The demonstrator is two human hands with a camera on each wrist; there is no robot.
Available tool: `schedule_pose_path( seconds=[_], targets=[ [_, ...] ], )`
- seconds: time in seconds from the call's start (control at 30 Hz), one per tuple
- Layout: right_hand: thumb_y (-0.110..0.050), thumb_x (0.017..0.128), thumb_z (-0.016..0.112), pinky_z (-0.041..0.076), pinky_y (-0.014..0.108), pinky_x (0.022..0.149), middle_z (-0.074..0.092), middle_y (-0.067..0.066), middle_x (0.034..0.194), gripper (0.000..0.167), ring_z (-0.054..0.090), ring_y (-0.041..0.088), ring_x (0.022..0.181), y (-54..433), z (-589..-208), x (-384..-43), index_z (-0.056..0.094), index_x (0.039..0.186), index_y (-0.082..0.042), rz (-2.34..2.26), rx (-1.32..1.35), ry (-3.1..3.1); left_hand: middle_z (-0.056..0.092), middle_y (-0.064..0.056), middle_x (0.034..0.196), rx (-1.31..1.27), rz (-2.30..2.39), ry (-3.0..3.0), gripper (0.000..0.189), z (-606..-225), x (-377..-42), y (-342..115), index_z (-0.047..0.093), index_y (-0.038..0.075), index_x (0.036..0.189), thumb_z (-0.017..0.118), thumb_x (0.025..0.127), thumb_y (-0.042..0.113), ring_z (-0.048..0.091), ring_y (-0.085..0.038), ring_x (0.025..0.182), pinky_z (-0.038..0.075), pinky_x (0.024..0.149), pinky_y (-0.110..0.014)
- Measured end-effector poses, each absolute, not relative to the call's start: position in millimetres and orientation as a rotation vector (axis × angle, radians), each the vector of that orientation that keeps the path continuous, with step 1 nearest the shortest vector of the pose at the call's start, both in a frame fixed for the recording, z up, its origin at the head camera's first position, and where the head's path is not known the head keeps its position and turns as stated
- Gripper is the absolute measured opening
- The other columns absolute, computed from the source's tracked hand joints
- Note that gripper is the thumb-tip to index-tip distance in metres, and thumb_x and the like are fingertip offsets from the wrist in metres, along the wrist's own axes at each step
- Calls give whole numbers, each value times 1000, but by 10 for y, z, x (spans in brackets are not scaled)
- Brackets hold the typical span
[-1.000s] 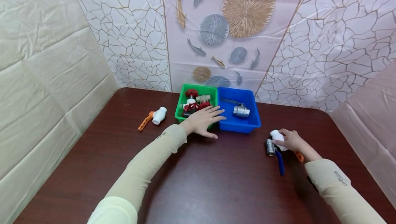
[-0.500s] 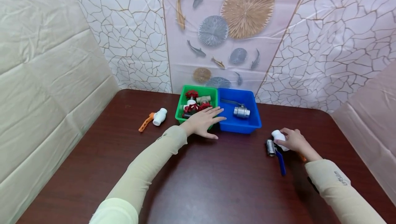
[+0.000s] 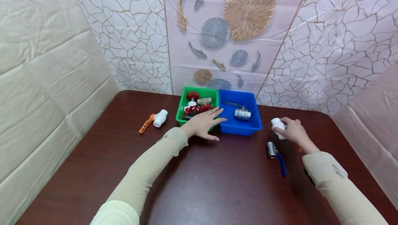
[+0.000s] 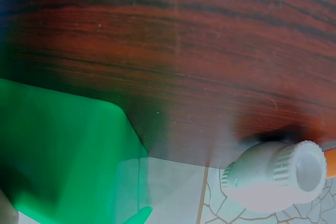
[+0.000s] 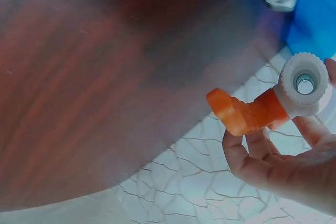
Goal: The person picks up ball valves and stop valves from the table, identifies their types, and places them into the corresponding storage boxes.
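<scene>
My right hand (image 3: pixel 294 132) grips a white plastic ball valve (image 3: pixel 277 124) above the table, right of the blue bin (image 3: pixel 240 130). In the right wrist view the orange handle (image 5: pixel 252 111) of this valve hangs out beside the fingers. A steel ball valve with a blue lever (image 3: pixel 272 150) lies just below it on the table. My left hand (image 3: pixel 203 124), fingers spread, is at the front of the green bin (image 3: pixel 179 113), its fingertips reaching over the rim shared with the blue bin. It holds nothing. Another steel ball valve (image 3: pixel 242 114) lies in the blue bin.
Several valves with red handwheels (image 3: pixel 192 109) fill the green bin. A second white ball valve with an orange handle (image 3: pixel 160 118) lies on the dark wood table (image 3: pixel 211 183), left of the bins. Patterned cloth walls (image 3: pixel 140 45) stand behind and at the sides.
My right hand has lifted the white ball valve off the table and away from the blue-lever valve, moving it toward the back. The left hand has stayed in place.
</scene>
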State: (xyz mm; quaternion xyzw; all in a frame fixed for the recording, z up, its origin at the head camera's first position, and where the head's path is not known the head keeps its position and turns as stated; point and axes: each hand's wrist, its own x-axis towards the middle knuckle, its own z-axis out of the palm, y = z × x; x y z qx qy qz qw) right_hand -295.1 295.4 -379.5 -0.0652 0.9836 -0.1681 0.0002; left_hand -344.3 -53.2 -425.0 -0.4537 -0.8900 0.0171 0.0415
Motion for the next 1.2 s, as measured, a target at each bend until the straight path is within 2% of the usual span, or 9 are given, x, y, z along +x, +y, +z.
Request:
schedule_pose_path(
  seconds=[0.17, 0.4, 0.77, 1.03, 1.2],
  targets=[
    [-32, 88, 62, 42, 46, 66, 50, 38, 111, 62, 42, 44, 93, 2811, -3658, -3018, 44, 127, 12, -520, -193, 3106, 9, -11, 159, -1348, -2, -2774, 86, -4265, -3441, -535, 24, 22, 151, 50, 83, 69, 8, -27, 147, 25, 116, -38],
    [-33, 88, 62, 43, 49, 69, 50, 37, 114, 61, 43, 46, 95, 2537, -3567, -3144, 45, 128, 11, -518, -214, 3120, 11, -12, 159, -1340, 50, -2779, 86, -4245, -3436, -565, 25, 22, 151, 50, 83, 68, 10, -28, 147, 22, 117, -38],
    [-32, 90, 60, 43, 56, 87, 52, 32, 125, 61, 41, 49, 117, 1988, -3382, -3313, 45, 133, 8, -422, -275, 3083, 12, -11, 159, -1339, 20, -2778, 84, -4248, -3420, -571, 27, 23, 150, 51, 83, 68, 10, -28, 147, 21, 118, -38],
    [-31, 88, 64, 44, 52, 87, 55, 30, 122, 58, 45, 45, 113, 1727, -3310, -3474, 49, 130, 5, -295, -328, 3091, 15, -11, 158, -1349, -42, -2760, 82, -4276, -3439, -532, 26, 27, 150, 53, 83, 66, 10, -27, 147, 24, 117, -40],
    [-33, 89, 63, 44, 58, 89, 46, 34, 124, 57, 45, 47, 113, 1584, -3327, -3583, 48, 135, -2, -157, -300, 3108, 15, -11, 158, -1356, -5, -2739, 81, -4277, -3439, -522, 29, 26, 149, 52, 83, 66, 12, -28, 147, 24, 117, -39]
  ],
)
